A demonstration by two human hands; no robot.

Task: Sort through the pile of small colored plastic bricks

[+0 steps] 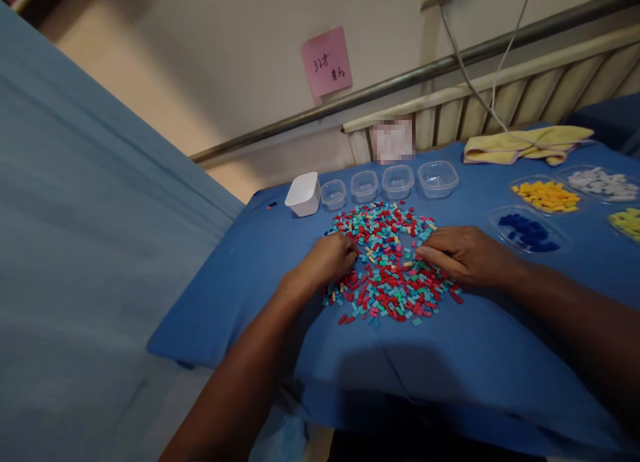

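A spread-out heap of small plastic building bricks (pixel 387 289), mostly red and teal with some green, pink and cream ones, covers the middle of the blue-covered surface (pixel 225 289). At the heap's left side rests my left hand (pixel 336 257), its fingers curled down among the bricks. My right hand (pixel 463 254) is over the heap's right edge, thumb and fingers drawn together at the bricks. Whatever either hand pinches is hidden or too small to name.
Behind the heap stand a white tub (pixel 303 197) and several clear containers (pixel 365 186). To the right are trays of dark blue (pixel 529 233), yellow (pixel 546 196) and white pieces (pixel 603 183). A yellow cloth (pixel 520 147) lies at the back. A blue curtain (pixel 90 215) hangs at left.
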